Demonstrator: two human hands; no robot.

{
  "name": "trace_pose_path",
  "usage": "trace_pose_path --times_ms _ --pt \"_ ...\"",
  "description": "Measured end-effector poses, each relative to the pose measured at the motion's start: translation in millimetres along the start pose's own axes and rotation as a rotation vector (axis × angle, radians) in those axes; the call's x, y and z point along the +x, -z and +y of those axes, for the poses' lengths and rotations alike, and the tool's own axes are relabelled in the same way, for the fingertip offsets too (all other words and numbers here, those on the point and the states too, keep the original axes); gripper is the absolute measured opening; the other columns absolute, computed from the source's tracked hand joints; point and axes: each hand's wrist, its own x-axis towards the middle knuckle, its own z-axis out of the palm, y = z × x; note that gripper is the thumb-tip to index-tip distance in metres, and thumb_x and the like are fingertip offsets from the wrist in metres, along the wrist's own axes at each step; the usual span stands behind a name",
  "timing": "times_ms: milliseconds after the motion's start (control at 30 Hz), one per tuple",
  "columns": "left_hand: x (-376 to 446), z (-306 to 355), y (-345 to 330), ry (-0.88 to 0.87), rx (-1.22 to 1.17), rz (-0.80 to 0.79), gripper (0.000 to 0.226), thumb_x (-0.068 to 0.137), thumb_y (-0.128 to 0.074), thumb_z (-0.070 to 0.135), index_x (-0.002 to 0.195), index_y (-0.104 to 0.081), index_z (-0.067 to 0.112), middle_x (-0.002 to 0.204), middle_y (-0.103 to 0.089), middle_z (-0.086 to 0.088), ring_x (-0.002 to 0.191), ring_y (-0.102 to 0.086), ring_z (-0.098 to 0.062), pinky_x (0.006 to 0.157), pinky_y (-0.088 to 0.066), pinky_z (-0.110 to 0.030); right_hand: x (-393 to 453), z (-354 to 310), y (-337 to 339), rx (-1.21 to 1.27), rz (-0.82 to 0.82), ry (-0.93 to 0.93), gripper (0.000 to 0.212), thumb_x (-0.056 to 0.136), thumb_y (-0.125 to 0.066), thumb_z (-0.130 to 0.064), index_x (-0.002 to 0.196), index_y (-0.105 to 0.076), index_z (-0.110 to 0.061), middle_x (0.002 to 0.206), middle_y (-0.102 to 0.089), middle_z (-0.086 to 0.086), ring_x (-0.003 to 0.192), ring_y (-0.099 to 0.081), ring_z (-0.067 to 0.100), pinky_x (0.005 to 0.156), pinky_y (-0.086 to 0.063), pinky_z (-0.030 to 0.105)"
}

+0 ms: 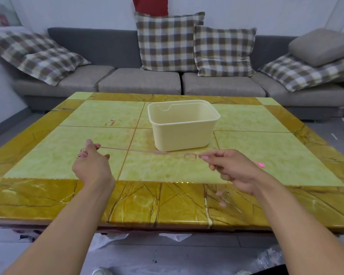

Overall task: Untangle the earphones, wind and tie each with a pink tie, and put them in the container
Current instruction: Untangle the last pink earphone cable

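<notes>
A thin pink earphone cord (pixel 139 150) stretches taut between both hands, just above the table. My left hand (pixel 91 164) grips one end, with cord loops wound round its fingers. My right hand (pixel 229 166) pinches the other end near a small loop of cord; more cord and earbuds dangle below it. The cream plastic container (pixel 184 127) stands open beyond the cord, at the table's middle. A pink tie (pixel 260 164) lies on the table just right of my right hand.
The yellow-green marble table (pixel 99 118) has a darker amber border. A grey sofa (pixel 139 82) with checked cushions runs behind it. Plastic sheeting covers the floor in front of the table.
</notes>
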Motion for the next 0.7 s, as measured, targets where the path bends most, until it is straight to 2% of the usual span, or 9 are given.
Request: trace_pose_path --times_ms 67,133,233,300,367,467,567,633,700 --pt "6 0 1 0.013 -0.007 0.017 0.035 0.102 -0.059 0.032 0.07 -0.062 0.019 0.075 -0.062 0.012 0.069 -0.05 -0.015 0.066 -0.052 -0.022 -6 -3 8 -0.012 -0.124 -0.043 0.035 0.08 -0.075 -0.029 0.107 -0.076 -0.007 0.06 -0.049 -0.003 0.048 -0.024 0.006 0.047 -0.012 0.023" --pt "12 -1 3 0.024 -0.008 0.025 0.035 0.102 -0.058 0.031 0.07 -0.062 0.018 0.073 -0.061 0.013 0.071 -0.049 -0.016 0.066 -0.053 -0.023 -8 -3 13 -0.015 -0.121 -0.04 0.039 0.077 -0.074 -0.033 0.105 -0.077 -0.007 0.059 -0.046 -0.003 0.047 -0.024 0.006 0.048 -0.012 0.023" --pt "14 -2 4 0.013 0.011 0.027 0.035 0.102 -0.058 0.033 0.071 -0.063 0.019 0.073 -0.059 0.011 0.073 -0.049 -0.016 0.065 -0.053 -0.022 -5 1 17 -0.065 -0.033 -0.02 0.026 0.085 -0.075 -0.035 0.096 -0.08 -0.012 0.062 -0.049 -0.002 0.047 -0.027 0.006 0.048 -0.015 0.024" --pt "13 -2 3 0.012 0.014 0.03 0.034 0.102 -0.058 0.033 0.072 -0.063 0.019 0.076 -0.06 0.01 0.074 -0.049 -0.016 0.066 -0.054 -0.022 -4 2 16 -0.191 0.025 -0.002 0.016 0.085 -0.078 -0.033 0.09 -0.082 -0.018 0.065 -0.058 -0.002 0.048 -0.039 0.006 0.05 -0.025 0.021" --pt "13 -1 2 0.028 0.006 0.036 0.032 0.102 -0.058 0.033 0.073 -0.062 0.018 0.079 -0.061 0.01 0.076 -0.049 -0.018 0.066 -0.055 -0.023 -3 3 14 -0.261 0.084 0.073 0.01 0.083 -0.082 -0.031 0.086 -0.082 -0.022 0.077 -0.072 -0.001 0.064 -0.059 0.003 0.059 -0.043 0.021" --pt "12 2 2 0.068 0.02 0.017 0.031 0.101 -0.058 0.035 0.075 -0.063 0.02 0.081 -0.06 0.002 0.073 -0.055 -0.02 0.058 -0.049 -0.021 1 7 9 -0.237 0.174 0.233 0.003 0.084 -0.082 -0.023 0.085 -0.08 -0.021 0.084 -0.077 -0.004 0.076 -0.067 0.003 0.063 -0.048 0.014" --pt "-3 3 0 0.122 0.11 -0.166 0.026 0.102 -0.056 0.035 0.081 -0.062 0.02 0.053 -0.047 0.001 0.049 -0.056 -0.012 0.052 -0.039 -0.025 4 11 -3 -0.274 0.119 0.238 0.006 0.088 -0.078 -0.017 0.088 -0.072 -0.017 0.093 -0.078 -0.006 0.085 -0.072 0.009 0.069 -0.053 0.021" --pt "-16 0 -2 0.115 0.127 -0.308 0.025 0.103 -0.055 0.031 0.084 -0.061 0.016 0.046 -0.034 0.003 0.043 -0.038 -0.013 0.065 -0.047 -0.028 4 13 -13 -0.173 -0.042 0.111 0.014 0.09 -0.075 -0.015 0.093 -0.062 -0.012 0.105 -0.078 0.0 0.079 -0.07 0.013 0.063 -0.05 0.022" --pt "-26 -3 -4 0.087 0.144 -0.41 0.028 0.104 -0.055 0.03 0.081 -0.059 0.015 0.044 -0.031 0.003 0.044 -0.032 -0.014 0.075 -0.052 -0.03 5 17 -20 -0.157 -0.149 -0.041 0.028 0.087 -0.079 -0.027 0.103 -0.059 -0.016 0.106 -0.078 0.004 0.064 -0.058 0.012 0.052 -0.039 0.026"
